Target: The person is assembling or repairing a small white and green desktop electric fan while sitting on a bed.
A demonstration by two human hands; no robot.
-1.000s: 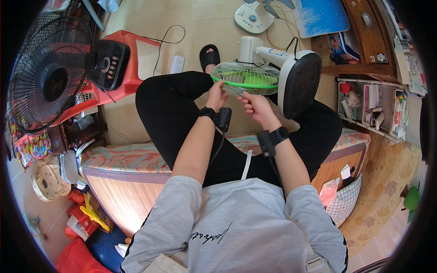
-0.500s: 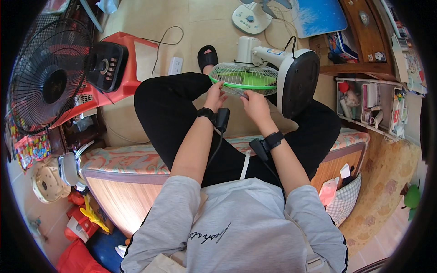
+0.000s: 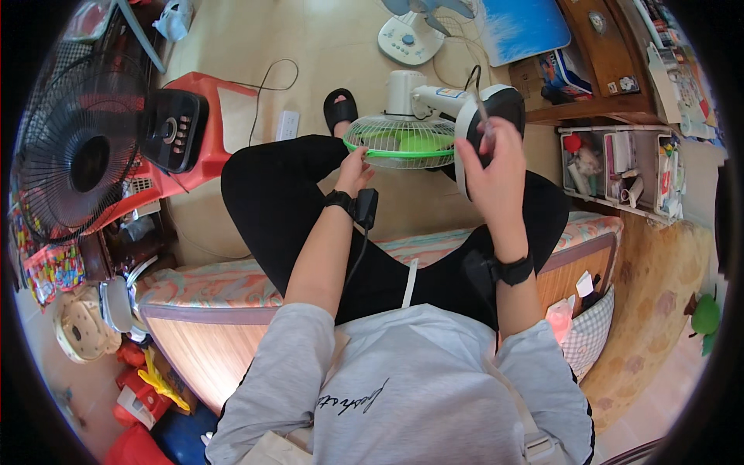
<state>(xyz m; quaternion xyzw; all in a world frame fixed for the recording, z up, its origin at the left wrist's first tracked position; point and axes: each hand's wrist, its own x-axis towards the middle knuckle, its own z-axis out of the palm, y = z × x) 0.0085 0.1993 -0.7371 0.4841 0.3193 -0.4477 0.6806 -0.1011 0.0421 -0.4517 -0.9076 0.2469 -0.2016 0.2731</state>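
Between my knees lies a white fan (image 3: 401,93) with a wire cage (image 3: 395,160), a green rim band and green blades. My left hand (image 3: 355,170) grips the left end of the green rim (image 3: 411,153). Raised at the fan's right side is my right hand (image 3: 500,159), its fingers closed on a thin rod-like tool (image 3: 483,116), blurred, possibly a screwdriver. Behind that hand stands the fan's white-edged base with its dark underside (image 3: 508,105), partly hidden. A black cord loops near the top of the base.
A black fan (image 3: 89,163) and its control box (image 3: 177,128) are on a red stool (image 3: 221,116) at left. Ahead lie a power strip (image 3: 287,124) and another white fan (image 3: 411,39). A wooden cabinet (image 3: 604,46) and storage bin (image 3: 620,167) stand at right.
My right hand has left the cage rim and moved up and right, in front of the base, with the thin tool. My left hand stays at the rim. The whole view has shifted slightly.
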